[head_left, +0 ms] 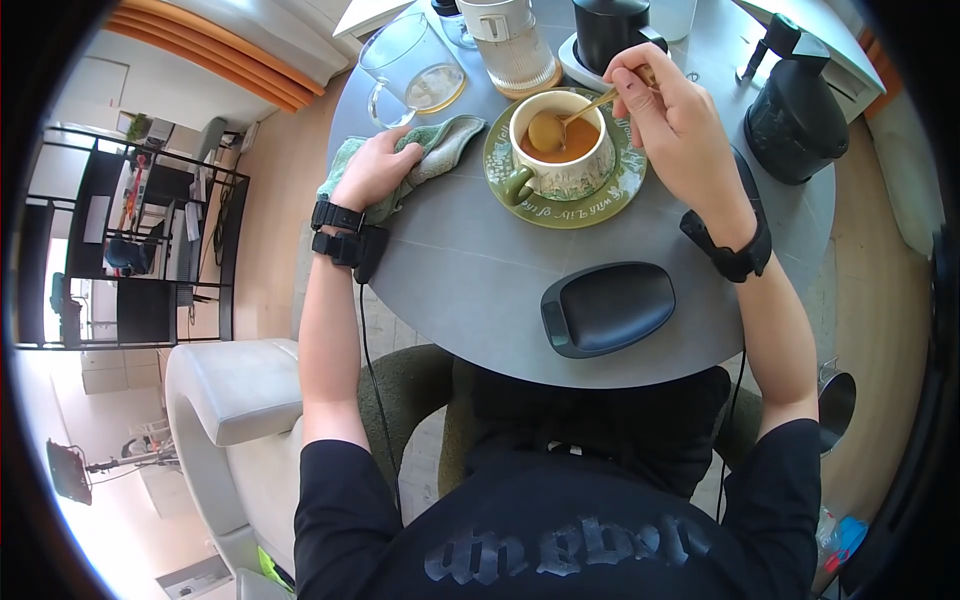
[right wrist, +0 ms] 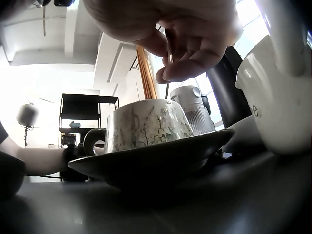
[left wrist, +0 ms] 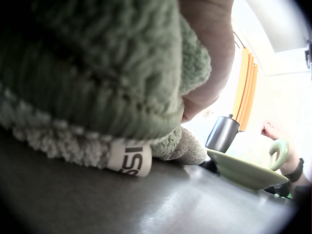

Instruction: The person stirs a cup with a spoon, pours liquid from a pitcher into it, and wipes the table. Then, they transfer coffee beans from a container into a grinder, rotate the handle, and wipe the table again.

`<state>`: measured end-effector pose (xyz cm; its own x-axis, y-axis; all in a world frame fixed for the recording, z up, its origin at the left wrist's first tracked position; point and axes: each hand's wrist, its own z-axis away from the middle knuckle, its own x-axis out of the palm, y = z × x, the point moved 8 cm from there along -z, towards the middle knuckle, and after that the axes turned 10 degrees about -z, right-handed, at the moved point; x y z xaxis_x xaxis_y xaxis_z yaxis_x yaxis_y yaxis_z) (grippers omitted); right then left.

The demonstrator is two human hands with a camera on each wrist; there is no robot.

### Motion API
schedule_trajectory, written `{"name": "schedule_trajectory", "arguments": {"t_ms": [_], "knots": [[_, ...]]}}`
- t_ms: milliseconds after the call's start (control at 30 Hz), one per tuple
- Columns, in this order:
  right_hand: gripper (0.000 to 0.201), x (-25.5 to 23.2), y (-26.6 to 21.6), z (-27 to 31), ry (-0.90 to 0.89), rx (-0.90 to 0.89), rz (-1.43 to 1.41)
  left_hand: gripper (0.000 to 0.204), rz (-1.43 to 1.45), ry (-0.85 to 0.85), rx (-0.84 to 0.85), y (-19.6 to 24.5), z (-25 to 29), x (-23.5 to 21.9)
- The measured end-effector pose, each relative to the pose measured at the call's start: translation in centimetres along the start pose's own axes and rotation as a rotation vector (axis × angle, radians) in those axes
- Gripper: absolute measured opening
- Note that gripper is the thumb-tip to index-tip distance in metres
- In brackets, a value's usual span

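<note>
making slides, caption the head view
Right hand holds a gold spoon in a green-handled floral cup; left hand rests on green cloth.

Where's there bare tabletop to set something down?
Widest: the tabletop between the green towel, saucer and black oval tray. Smaller: between that tray and the right forearm. Crowded: the far side, with glass jug, ribbed canister and black pot.

Left hand (head_left: 378,170) low, left of the cup (head_left: 568,178); right hand (head_left: 680,130) raised, at its right.
Your left fingers curl, back of the hand up. Your right thumb and fingers pinch together. Your left forearm (head_left: 331,350) and right forearm (head_left: 782,335) reach forward.
</note>
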<state>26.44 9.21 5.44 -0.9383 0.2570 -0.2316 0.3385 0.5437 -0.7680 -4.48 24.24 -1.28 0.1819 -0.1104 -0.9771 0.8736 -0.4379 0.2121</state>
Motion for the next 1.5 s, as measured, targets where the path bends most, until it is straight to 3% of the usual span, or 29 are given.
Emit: {"name": "schedule_trajectory", "arguments": {"t_ms": [67, 367, 467, 567, 767, 867, 1167, 1333, 1500], "knots": [[0.014, 0.1, -0.2, 0.1, -0.018, -0.002, 0.005, 0.061, 0.037, -0.067, -0.025, 0.3, 0.0, 0.0], [0.011, 0.4, -1.5, 0.0, -0.058, -0.063, -0.014, 0.062, 0.005, -0.016, -0.005, 0.0, 0.0, 0.0], [0.011, 0.3, -1.5, 0.0, -0.059, -0.058, -0.034, 0.062, 0.031, -0.085, -0.041, 0.9, 0.3, -0.4], [0.011, 0.3, -1.5, -0.1, -0.068, -0.052, -0.022, 0.062, -0.021, 0.002, -0.004, -0.1, 0.0, 0.0], [0.01, 0.3, -1.4, 0.0, -0.078, -0.046, -0.001, 0.062, 0.032, -0.08, -0.043, 1.0, 0.4, -0.5], [0.009, 0.1, -2.0, 0.0, -0.034, -0.125, -0.032, 0.062, -0.013, -0.011, -0.012, 0.0, 0.0, 0.0], [0.009, -0.4, -2.4, -0.1, -0.042, -0.118, 0.014, 0.06, -0.121, 0.002, -0.028, 0.8, 0.5, -0.4], [0.007, -0.1, -3.8, 0.0, -0.051, -0.238, 0.044, 0.044, -0.231, 0.045, -0.022, 2.5, 1.4, -1.0], [0.011, -0.7, -2.9, 0.2, -0.023, -0.161, -0.027, 0.037, -0.324, -0.031, -0.013, 3.5, 1.9, -1.3]]}}
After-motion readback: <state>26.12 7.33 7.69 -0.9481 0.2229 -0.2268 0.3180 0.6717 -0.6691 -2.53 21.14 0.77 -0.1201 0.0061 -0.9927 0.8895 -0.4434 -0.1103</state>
